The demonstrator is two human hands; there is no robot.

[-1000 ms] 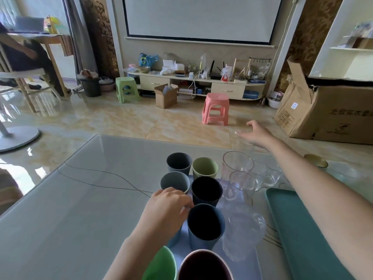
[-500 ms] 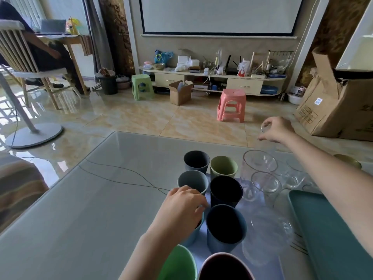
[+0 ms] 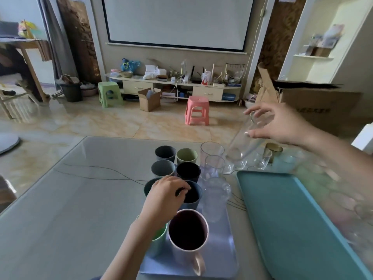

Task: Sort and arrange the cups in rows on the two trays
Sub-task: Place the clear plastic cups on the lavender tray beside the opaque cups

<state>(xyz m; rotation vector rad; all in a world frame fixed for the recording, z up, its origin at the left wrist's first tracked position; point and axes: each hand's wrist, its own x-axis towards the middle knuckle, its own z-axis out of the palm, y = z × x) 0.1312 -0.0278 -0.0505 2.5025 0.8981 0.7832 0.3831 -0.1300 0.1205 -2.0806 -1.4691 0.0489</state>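
My right hand [image 3: 282, 126] grips a tall clear glass [image 3: 245, 141] by its rim, lifted and tilted above the far right of the table. My left hand [image 3: 166, 195] rests with curled fingers over the rims of a dark teal cup [image 3: 148, 187] and a blue cup [image 3: 192, 196] on the lavender tray [image 3: 222, 257]. Several coloured cups stand in two columns on that tray, a pink mug [image 3: 187, 237] nearest me. Clear glasses [image 3: 214, 164] stand to their right. A teal tray [image 3: 292, 223] lies on the right with nothing on it.
More clear glasses and a glass mug [image 3: 262, 158] stand beyond the teal tray, next to a small amber cup [image 3: 273, 149]. Blurred glassware lines the table's right edge. The grey glass tabletop [image 3: 70, 199] stretches left. Stools and boxes stand on the floor beyond.
My right hand closed on the tall clear glass at the far right and lifted it, tilting it. My left hand slid slightly forward over the cup rims.
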